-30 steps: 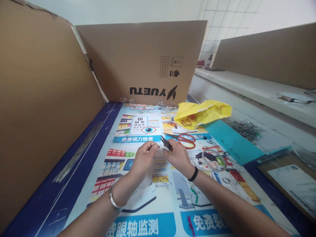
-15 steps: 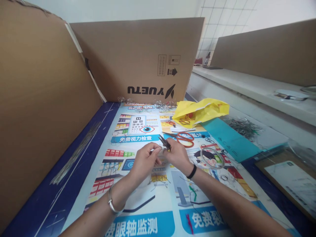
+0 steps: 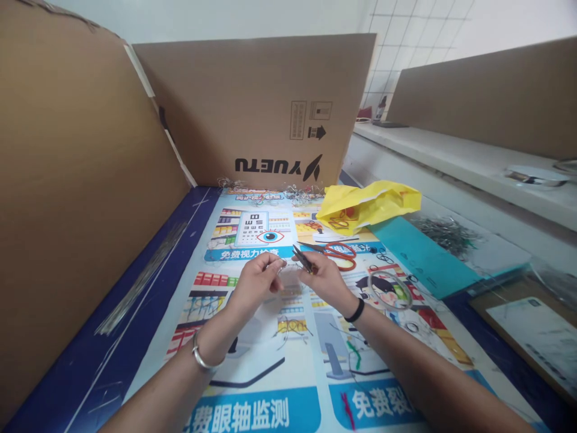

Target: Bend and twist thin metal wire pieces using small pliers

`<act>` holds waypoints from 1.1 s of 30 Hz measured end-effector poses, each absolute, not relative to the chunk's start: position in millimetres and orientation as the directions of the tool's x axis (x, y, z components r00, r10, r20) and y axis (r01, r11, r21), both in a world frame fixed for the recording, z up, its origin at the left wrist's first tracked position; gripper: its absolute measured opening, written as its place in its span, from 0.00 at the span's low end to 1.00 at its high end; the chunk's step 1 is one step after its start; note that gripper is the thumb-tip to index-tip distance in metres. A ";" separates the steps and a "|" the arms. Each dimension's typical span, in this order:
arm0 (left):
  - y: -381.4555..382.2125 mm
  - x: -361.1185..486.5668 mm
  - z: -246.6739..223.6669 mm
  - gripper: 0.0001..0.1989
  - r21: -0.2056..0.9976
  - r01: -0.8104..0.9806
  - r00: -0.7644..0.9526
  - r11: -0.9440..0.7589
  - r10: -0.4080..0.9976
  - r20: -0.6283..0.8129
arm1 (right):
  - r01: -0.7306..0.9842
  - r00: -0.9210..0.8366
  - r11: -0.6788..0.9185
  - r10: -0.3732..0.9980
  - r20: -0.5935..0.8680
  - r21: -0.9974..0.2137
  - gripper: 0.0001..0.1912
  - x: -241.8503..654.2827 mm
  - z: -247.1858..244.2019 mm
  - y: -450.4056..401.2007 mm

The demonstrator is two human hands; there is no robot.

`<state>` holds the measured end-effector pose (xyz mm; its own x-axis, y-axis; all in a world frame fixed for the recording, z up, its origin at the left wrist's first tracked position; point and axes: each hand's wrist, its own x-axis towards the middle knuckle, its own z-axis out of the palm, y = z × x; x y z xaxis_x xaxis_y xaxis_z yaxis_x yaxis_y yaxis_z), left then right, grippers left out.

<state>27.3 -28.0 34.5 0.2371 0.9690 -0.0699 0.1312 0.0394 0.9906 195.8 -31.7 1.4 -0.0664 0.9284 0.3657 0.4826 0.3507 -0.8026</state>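
Note:
Over the printed poster (image 3: 252, 373), my left hand (image 3: 258, 281) is closed in a pinch on a thin wire (image 3: 283, 266); its far end is too fine to follow. My right hand (image 3: 331, 285) is wrapped round a pair of dark-jawed pliers (image 3: 303, 258), whose tips point up and left, slightly apart from the left fingers. Just beyond the right hand lie orange-handled scissors (image 3: 340, 255). Below the hands, several loose bent wires (image 3: 293, 328) rest on the poster. To the right of my right hand is a coil of pale wire (image 3: 390, 290).
A yellow bag (image 3: 369, 204) lies at the back right, beside a teal sheet (image 3: 424, 258) and a heap of wire pieces (image 3: 444, 234). Straight wires (image 3: 139, 282) lie at the left. Cardboard panels (image 3: 202, 108) stand at the back and left. Wire scraps (image 3: 302, 193) gather along the back.
My hands have moved apart: the left hand has shifted left and slightly up, away from the pliers. The right hand still holds the pliers. The view has shifted slightly.

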 end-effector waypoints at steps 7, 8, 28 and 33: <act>-28.4 26.6 35.2 0.08 0.986 0.168 0.285 0.004 0.957 -0.053 | 0.479 -0.062 0.342 0.932 0.358 -0.808 0.09 196.0 7.6 -32.7; -28.5 26.4 35.4 0.08 0.985 0.173 0.292 0.000 0.955 -0.051 | 0.485 -0.064 0.341 0.932 0.357 -0.805 0.09 196.0 8.4 -32.9; -28.4 26.3 28.7 0.09 0.977 0.206 0.291 -0.056 0.957 -0.006 | 0.525 -0.095 0.358 0.926 0.364 -0.772 0.07 194.8 14.8 -36.7; -28.7 26.9 29.5 0.09 0.976 0.206 0.283 -0.066 0.959 0.006 | 0.561 -0.115 0.372 0.920 0.376 -0.739 0.05 195.5 13.9 -35.0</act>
<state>26.9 -28.7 29.5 0.2830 0.9591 0.0057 0.2055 -0.0664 0.9764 195.5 -35.0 13.9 -0.1150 0.9195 0.3758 0.5611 0.3723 -0.7392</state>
